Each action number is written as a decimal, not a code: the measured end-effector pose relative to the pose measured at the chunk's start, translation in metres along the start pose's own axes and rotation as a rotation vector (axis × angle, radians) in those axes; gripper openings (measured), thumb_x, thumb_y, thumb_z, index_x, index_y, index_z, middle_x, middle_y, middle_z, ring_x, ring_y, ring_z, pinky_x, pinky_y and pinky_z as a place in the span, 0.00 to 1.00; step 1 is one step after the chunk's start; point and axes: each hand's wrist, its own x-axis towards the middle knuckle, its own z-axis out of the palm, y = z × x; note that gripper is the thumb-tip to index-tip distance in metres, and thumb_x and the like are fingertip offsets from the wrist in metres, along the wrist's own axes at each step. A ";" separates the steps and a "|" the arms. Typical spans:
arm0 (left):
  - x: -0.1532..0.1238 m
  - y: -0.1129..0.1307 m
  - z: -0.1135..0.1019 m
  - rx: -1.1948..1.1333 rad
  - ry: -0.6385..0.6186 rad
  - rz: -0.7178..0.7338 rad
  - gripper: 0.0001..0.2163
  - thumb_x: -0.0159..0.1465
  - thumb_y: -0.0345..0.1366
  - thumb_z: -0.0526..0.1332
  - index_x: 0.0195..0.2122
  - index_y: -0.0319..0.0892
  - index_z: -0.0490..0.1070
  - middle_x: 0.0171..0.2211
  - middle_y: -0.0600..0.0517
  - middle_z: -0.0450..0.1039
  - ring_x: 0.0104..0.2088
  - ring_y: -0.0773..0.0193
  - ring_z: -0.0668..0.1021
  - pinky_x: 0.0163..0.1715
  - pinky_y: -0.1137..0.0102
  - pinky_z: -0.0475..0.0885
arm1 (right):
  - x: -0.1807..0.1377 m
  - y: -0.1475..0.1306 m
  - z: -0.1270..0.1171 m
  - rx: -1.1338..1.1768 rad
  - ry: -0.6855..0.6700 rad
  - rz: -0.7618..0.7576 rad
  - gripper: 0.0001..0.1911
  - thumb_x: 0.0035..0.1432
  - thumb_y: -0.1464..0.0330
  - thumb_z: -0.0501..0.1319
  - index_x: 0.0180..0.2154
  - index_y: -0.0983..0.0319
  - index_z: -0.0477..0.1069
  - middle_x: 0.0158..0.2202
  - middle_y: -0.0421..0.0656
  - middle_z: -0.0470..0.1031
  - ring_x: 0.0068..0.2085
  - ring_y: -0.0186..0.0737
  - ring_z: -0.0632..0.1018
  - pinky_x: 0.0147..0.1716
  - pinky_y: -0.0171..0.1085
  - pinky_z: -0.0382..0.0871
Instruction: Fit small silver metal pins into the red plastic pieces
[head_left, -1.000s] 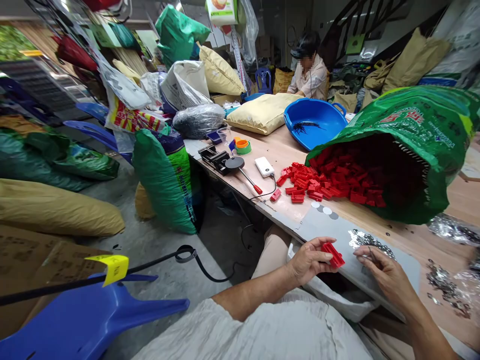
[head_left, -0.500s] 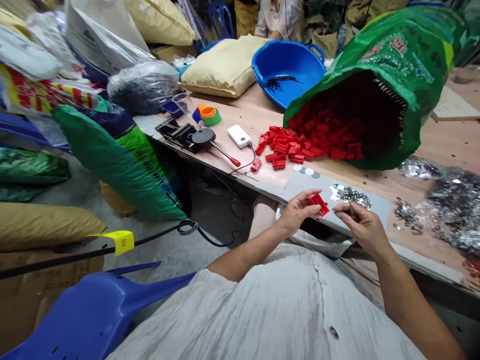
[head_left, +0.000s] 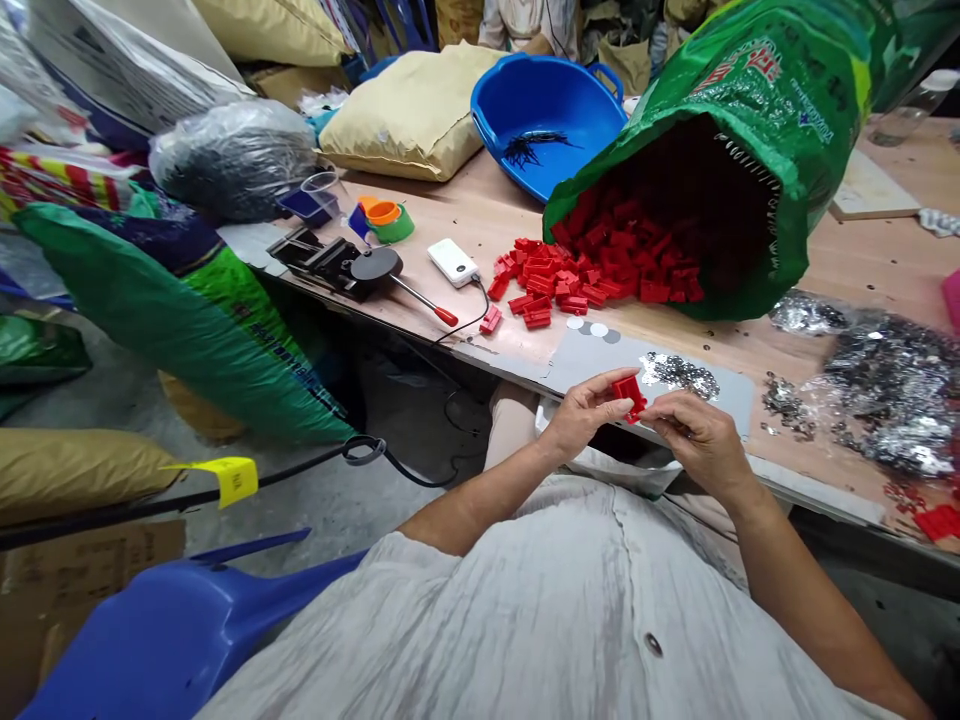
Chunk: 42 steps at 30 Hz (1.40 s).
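Between its thumb and fingers my left hand [head_left: 589, 415] grips a small red plastic part [head_left: 629, 397] above the table's front edge. My right hand [head_left: 697, 435] is closed in a pinch at the part's right side; what its fingertips hold is too small or hidden to make out. Just behind both hands, small shiny metal pieces [head_left: 679, 375] lie in a heap on a grey board [head_left: 731, 403]. Farther back, many similar red parts [head_left: 555, 280] spill from the mouth of a green sack [head_left: 817, 160].
A black clamp-like tool with a red-tipped lever [head_left: 375, 268] and a white power bank [head_left: 454, 262] stand left on the table. Behind are a blue basin [head_left: 495, 110] and a beige sack [head_left: 412, 120]. Bagged metal pieces [head_left: 892, 390] lie right. A person [head_left: 529, 25] sits across.
My right hand has moved left, bringing its fingertips up to the red part. My left hand keeps its hold. The whole view has shifted slightly.
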 end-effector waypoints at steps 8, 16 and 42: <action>-0.001 -0.001 -0.001 0.044 -0.050 -0.029 0.21 0.56 0.37 0.69 0.53 0.45 0.75 0.41 0.50 0.77 0.41 0.65 0.76 0.47 0.69 0.70 | -0.003 0.004 -0.002 0.039 -0.082 0.083 0.08 0.61 0.61 0.62 0.42 0.55 0.75 0.36 0.42 0.76 0.35 0.40 0.76 0.35 0.39 0.71; 0.005 -0.010 -0.011 0.079 -0.051 -0.024 0.20 0.56 0.37 0.70 0.51 0.45 0.73 0.44 0.50 0.76 0.43 0.64 0.77 0.46 0.69 0.70 | -0.015 0.020 -0.005 -0.002 -0.086 0.234 0.20 0.66 0.60 0.55 0.57 0.56 0.67 0.44 0.45 0.72 0.41 0.39 0.74 0.42 0.39 0.70; 0.042 -0.017 -0.044 0.883 -0.225 0.137 0.17 0.56 0.31 0.67 0.49 0.40 0.75 0.46 0.48 0.78 0.46 0.62 0.78 0.50 0.70 0.69 | -0.008 0.043 0.019 -0.227 -0.168 0.189 0.10 0.64 0.68 0.57 0.43 0.60 0.76 0.40 0.45 0.79 0.40 0.42 0.79 0.42 0.41 0.72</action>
